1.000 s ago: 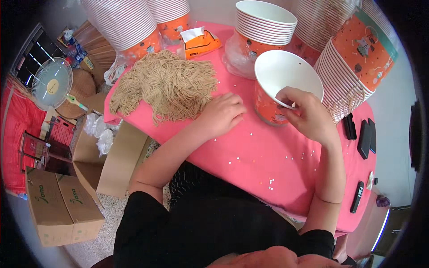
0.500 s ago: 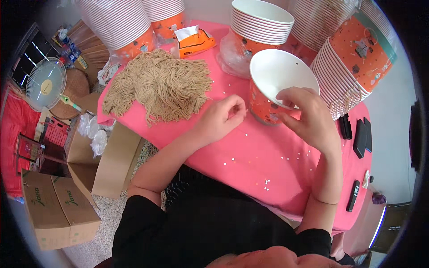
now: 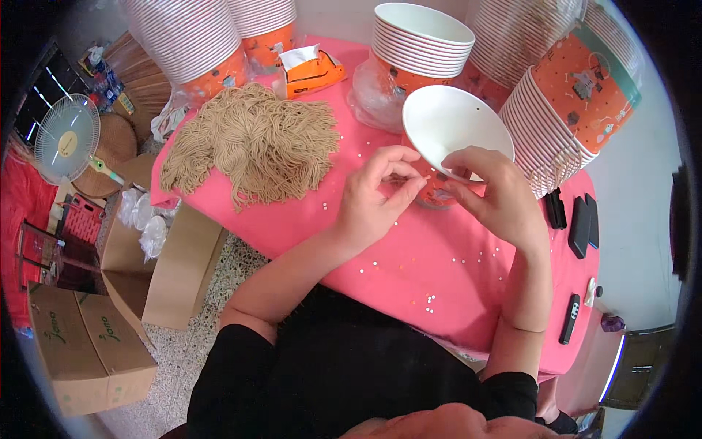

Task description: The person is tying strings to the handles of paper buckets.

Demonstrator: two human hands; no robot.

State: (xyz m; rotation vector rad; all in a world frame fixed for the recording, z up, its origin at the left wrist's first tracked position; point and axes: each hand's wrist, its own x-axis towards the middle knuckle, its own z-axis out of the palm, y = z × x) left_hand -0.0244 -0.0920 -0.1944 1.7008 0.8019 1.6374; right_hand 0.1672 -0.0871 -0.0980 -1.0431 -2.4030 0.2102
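Right hand (image 3: 504,201): thumb and fingers pinch the near rim of the bucket (image 3: 457,121), which stands just beyond the fingertips. Left hand (image 3: 369,201): thumb and forefinger drawn close together beside the bucket wall (any small item between them cannot be discerned). Judged light, stiff and dentable, the bucket is best held by its rim. Forearms converge; elbows bent.

We take this for a room in a home used as a small workshop: stacks of paper buckets (image 3: 183,44) line the far side of the table (image 3: 453,289), and a heap of cords (image 3: 248,143) lies on its left part. Left of the table we see cardboard boxes (image 3: 110,355) on a speckled floor (image 3: 175,347) and a household fan (image 3: 67,143).
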